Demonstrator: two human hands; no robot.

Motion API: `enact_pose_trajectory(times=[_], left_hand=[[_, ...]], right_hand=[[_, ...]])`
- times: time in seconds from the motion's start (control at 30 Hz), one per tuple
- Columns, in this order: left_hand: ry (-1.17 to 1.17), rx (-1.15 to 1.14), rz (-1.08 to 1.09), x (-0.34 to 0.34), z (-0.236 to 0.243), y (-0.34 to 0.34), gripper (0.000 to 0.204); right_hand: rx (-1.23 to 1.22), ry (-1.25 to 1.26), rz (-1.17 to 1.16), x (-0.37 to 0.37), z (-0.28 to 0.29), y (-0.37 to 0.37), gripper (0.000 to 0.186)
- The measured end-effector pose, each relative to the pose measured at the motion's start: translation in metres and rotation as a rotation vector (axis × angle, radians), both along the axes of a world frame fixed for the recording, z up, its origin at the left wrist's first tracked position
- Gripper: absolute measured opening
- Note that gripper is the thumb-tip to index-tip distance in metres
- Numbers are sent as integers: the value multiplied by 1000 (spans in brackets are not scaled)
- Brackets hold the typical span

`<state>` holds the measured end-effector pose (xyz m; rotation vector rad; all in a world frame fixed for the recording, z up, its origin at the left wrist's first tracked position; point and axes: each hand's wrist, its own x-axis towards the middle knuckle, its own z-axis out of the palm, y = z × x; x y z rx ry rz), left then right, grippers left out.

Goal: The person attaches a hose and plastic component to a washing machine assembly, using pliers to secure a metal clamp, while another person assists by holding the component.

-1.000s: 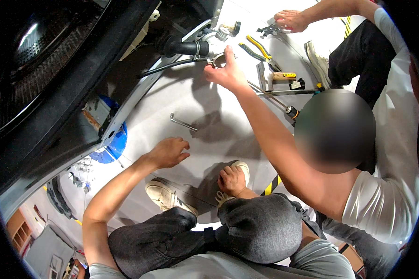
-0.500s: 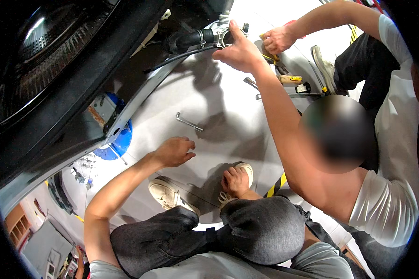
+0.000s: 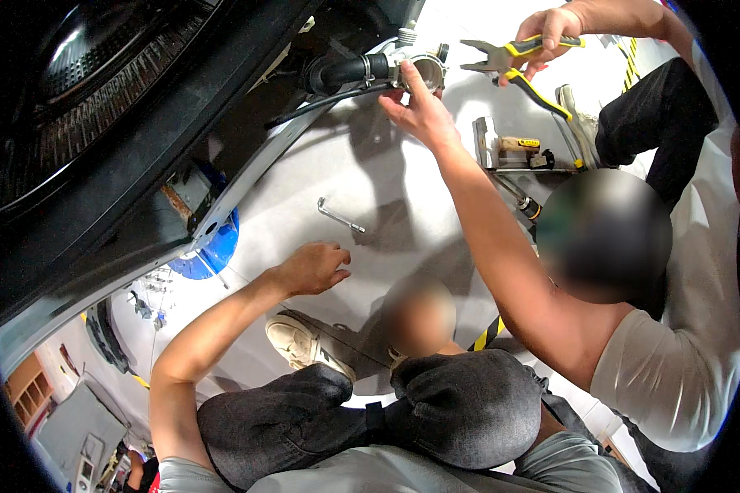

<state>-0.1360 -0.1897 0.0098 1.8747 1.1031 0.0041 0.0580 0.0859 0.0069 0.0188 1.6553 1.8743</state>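
Note:
My left hand [image 3: 312,269] hovers over the white floor with loosely bent fingers and nothing in it. Nearest to it is an L-shaped metal wrench [image 3: 341,217] lying on the floor. My right hand [image 3: 419,316] is low, over my right shoe, but a blur hides its fingers. At the top, a co-worker's hand [image 3: 426,119] supports a round, ring-shaped metal housing [image 3: 427,72] joined to a black hose [image 3: 341,74] by a clamp. The co-worker's other hand [image 3: 551,33] holds pliers [image 3: 493,57] with yellow and black handles, jaws apart, pointing toward the housing.
The dark car body [image 3: 140,172] fills the upper left. A blue round object [image 3: 214,246] sits beneath its edge. Beside the co-worker's shoe lie a hammer [image 3: 487,141] and other tools. My left shoe [image 3: 292,338] stands below my left hand. The co-worker's long arm [image 3: 501,230] crosses on the right.
The co-worker has raised the pliers from the floor and brought their jaws near the housing. The co-worker's other hand has shifted slightly at the housing. My left hand has barely moved.

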Motion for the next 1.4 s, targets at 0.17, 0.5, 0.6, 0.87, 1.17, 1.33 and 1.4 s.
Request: enact_pose_trajectory(times=[0.17, 0.5, 0.6, 0.87, 1.17, 1.33, 1.4], left_hand=[[31, -34, 2, -2, 5, 0, 27], [37, -64, 3, -4, 4, -1, 28], [19, -62, 10, -3, 6, -1, 28], [20, -66, -14, -1, 2, 1, 29], [-5, -50, -14, 1, 7, 4, 29], [-9, -43, -15, 0, -1, 1, 28], [-15, -32, -14, 0, -5, -1, 28]], right_hand=[[102, -341, 71, -13, 7, -21, 49], [139, -229, 10, -24, -11, -21, 47], [17, -146, -8, -21, -9, -20, 38], [48, -126, 156, -17, -12, -17, 14], [-23, -39, 140, -15, -24, -14, 8], [-20, -30, 139, -17, -25, -15, 8], [-33, -20, 128, -18, -24, -16, 8]])
